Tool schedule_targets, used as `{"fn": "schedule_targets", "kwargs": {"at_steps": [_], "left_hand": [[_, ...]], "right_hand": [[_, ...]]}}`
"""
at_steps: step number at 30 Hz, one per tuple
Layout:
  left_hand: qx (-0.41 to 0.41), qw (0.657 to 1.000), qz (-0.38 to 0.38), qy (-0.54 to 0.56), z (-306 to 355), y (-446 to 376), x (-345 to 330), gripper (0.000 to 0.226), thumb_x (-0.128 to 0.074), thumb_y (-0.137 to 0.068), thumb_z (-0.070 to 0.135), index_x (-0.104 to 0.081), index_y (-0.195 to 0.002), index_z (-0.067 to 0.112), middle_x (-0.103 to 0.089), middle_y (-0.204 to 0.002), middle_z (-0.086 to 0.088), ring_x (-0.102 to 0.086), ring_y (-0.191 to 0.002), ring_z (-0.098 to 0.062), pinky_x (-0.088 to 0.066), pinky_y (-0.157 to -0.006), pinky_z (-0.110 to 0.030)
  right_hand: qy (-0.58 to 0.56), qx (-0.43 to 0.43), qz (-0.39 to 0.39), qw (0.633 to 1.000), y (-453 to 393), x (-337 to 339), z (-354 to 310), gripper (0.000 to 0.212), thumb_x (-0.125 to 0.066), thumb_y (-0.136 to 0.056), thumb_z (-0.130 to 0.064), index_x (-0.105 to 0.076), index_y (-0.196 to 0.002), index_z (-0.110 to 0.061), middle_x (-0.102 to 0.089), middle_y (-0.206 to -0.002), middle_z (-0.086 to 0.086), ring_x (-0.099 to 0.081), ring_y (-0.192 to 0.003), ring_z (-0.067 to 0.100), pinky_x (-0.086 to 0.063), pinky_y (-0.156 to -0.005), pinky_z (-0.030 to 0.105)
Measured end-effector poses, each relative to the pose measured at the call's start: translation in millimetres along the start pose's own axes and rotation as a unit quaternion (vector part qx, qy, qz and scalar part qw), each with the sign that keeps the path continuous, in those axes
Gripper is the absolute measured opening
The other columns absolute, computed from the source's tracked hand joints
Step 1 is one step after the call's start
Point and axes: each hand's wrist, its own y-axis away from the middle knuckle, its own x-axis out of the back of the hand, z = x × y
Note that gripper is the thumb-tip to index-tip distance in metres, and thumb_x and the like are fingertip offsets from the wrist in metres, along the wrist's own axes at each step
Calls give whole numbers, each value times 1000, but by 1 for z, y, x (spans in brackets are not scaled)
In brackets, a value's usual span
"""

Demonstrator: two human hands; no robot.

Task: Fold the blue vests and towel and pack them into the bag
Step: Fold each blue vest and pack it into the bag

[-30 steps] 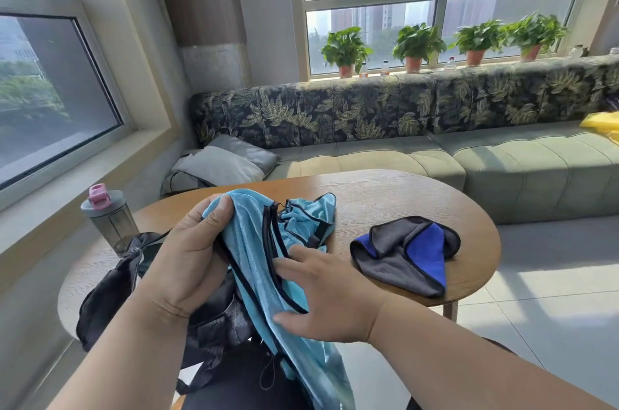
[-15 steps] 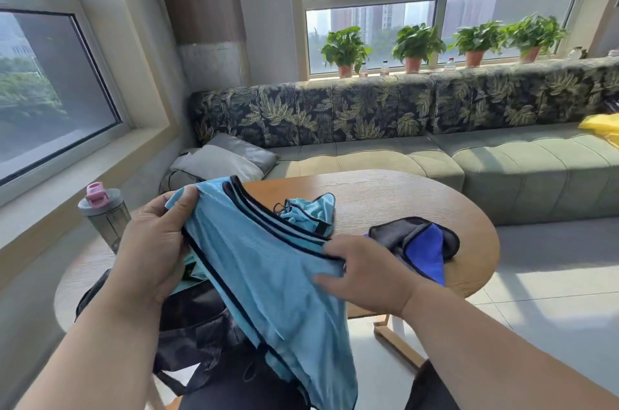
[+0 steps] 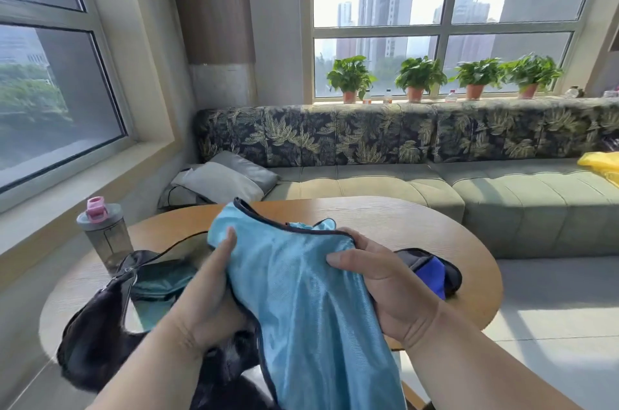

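Note:
A light blue vest [image 3: 301, 295] with dark trim hangs between my hands above the near edge of the wooden table [image 3: 385, 222]. My left hand [image 3: 211, 292] grips its left side, thumb on the front of the cloth. My right hand [image 3: 385, 282] grips the right side near the trimmed edge. Part of a second blue vest [image 3: 321, 225] peeks out behind the held one. The black bag [image 3: 100, 319] lies open at the table's left, teal lining showing. The blue and grey towel [image 3: 432, 272] lies on the table, partly hidden behind my right hand.
A grey water bottle [image 3: 104, 235] with a pink cap stands at the table's left edge. A green sofa [image 3: 502, 188] with cushions runs behind the table. Potted plants line the window sill. Tiled floor lies to the right.
The camera view has tilted up. Both hands have drawn closer together, gathering the vest's top edge, and the cloth now hangs narrower below them.

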Motion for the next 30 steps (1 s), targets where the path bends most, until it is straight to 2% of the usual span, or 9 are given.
{"fn": "schedule_targets", "kwargs": {"at_steps": [4, 7, 9, 14, 19, 21, 24, 26, 30], "left_hand": [[-35, 998, -47, -2, -10, 7, 19, 81, -84, -83, 41, -54, -149, 3, -56, -151, -22, -58, -135, -38, -45, -111, -55], [-53, 989, -70, 121, -5, 4, 37, 63, -28, -114, 41, -28, -162, 0, -32, -166, -24, -28, -156, -38, -14, -127, -53], [-9, 991, -87, 105, -19, 5, 47, 60, -18, -115, 37, -20, -164, 1, -24, -169, -23, -20, -158, -37, -3, -128, -52], [15, 990, -113, -78, -40, 9, 24, 64, -79, -90, 25, -57, -147, 5, -52, -153, -24, -51, -141, -43, -42, -117, -56], [-39, 992, -16, -121, -10, 6, 11, 50, -68, -95, 21, -62, -141, 1, -58, -145, -27, -56, -135, -45, -39, -118, -61], [-41, 985, 0, -166, -2, 8, 4, 37, -69, -98, 16, -68, -132, 1, -64, -137, -28, -64, -125, -44, -52, -108, -56], [-51, 979, 24, -198, 11, 9, -7, 27, -64, -98, 12, -75, -120, 2, -71, -126, -27, -73, -109, -40, -62, -91, -47], [-66, 981, 35, -180, 19, 6, -13, 28, -64, -98, 14, -73, -122, 1, -71, -123, -28, -74, -105, -40, -63, -89, -48], [-88, 982, 81, -150, 22, -2, -27, 31, -63, -101, 18, -67, -125, -2, -72, -120, -29, -74, -96, -37, -64, -84, -47]], "right_hand": [[-33, -14, -4, 999, -7, 6, 1, 23, -65, -83, -4, -78, -101, -8, -72, -105, 21, -71, -92, 33, -59, -89, 45], [-47, -12, 10, 999, -11, 9, 4, 28, -66, -83, -7, -76, -110, -6, -70, -112, 24, -69, -96, 36, -57, -92, 47], [-52, -8, 11, 999, -14, 12, 8, 34, -67, -85, -7, -73, -118, -5, -68, -118, 26, -68, -101, 38, -55, -97, 49], [-58, -10, 35, 998, -20, 20, 15, 36, -70, -85, -5, -70, -120, -6, -66, -121, 27, -66, -106, 40, -47, -106, 57], [-15, -30, 61, 998, -14, 24, 2, 23, -63, -93, 5, -78, -97, -11, -72, -111, 25, -72, -93, 36, -58, -91, 50], [30, -46, 79, 995, -10, 26, -4, 26, -59, -97, 6, -77, -92, -12, -73, -109, 25, -72, -93, 36, -56, -96, 54], [18, -5, 103, 994, -10, 32, -12, 17, -62, -95, 4, -65, -107, -7, -71, -115, 27, -72, -98, 36, -59, -94, 52], [-23, 26, 77, 996, -11, 38, -14, 31, -63, -97, -4, -59, -127, -5, -66, -132, 27, -68, -114, 38, -58, -97, 52], [156, -109, 47, 981, -7, 43, 9, 45, -75, -93, -30, -68, -133, -10, -71, -132, 13, -66, -125, 31, -52, -108, 52]]}}
